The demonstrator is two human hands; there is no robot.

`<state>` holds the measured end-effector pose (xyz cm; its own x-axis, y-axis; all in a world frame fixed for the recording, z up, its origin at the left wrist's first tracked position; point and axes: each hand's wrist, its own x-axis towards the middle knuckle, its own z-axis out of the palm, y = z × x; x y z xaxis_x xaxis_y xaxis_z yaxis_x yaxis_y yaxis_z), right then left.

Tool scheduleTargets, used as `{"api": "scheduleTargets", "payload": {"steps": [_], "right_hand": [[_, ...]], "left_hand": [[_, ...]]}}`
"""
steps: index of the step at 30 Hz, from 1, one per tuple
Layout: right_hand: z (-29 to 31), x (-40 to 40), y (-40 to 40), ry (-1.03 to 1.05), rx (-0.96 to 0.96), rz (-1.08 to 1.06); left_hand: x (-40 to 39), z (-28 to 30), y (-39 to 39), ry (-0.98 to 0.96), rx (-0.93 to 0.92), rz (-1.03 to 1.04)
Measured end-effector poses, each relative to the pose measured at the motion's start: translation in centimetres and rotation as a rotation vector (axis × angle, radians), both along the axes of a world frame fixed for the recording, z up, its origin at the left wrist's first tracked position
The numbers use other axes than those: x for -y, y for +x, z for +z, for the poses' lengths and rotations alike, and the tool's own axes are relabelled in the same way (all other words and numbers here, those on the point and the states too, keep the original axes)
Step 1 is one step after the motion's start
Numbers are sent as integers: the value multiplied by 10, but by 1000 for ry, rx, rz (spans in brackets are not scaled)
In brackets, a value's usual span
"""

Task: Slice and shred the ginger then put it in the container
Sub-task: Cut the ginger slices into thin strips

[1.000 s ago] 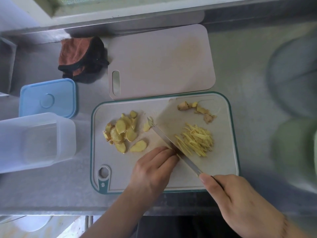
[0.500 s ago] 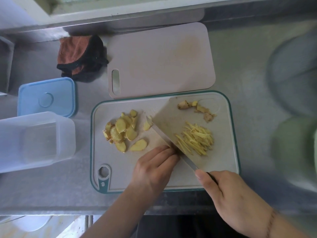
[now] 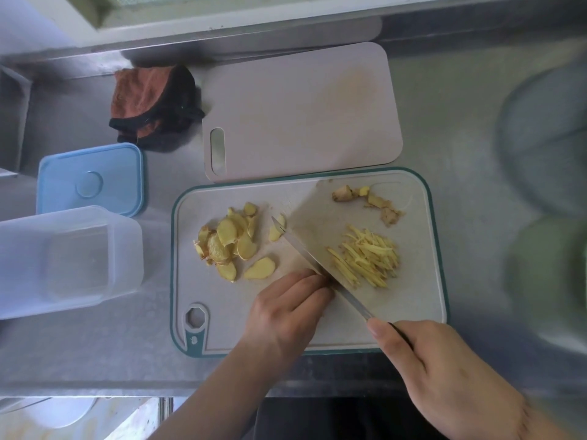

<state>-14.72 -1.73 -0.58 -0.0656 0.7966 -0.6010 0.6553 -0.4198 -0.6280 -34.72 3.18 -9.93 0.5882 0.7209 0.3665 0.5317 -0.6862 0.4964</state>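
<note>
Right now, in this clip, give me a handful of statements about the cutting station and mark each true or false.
1. The right hand holds the knife. True.
2. The shredded ginger is already in the clear container. False: the shreds lie on the teal-rimmed cutting board, and the container looks empty.
3. The blue lid is sealed on the container. False: it lies on the counter beside it.
4. The ginger slices lie left of the blade. True.
5. The left hand rests fingertips against the blade. True.
</note>
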Motion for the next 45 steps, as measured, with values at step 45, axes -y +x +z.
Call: {"api": "scheduleTargets", "payload": {"steps": [45], "right_hand": [[-12,-4,32,81,13,-87]], "left_hand": [[-11,-4,36,-6,68,-46]]}}
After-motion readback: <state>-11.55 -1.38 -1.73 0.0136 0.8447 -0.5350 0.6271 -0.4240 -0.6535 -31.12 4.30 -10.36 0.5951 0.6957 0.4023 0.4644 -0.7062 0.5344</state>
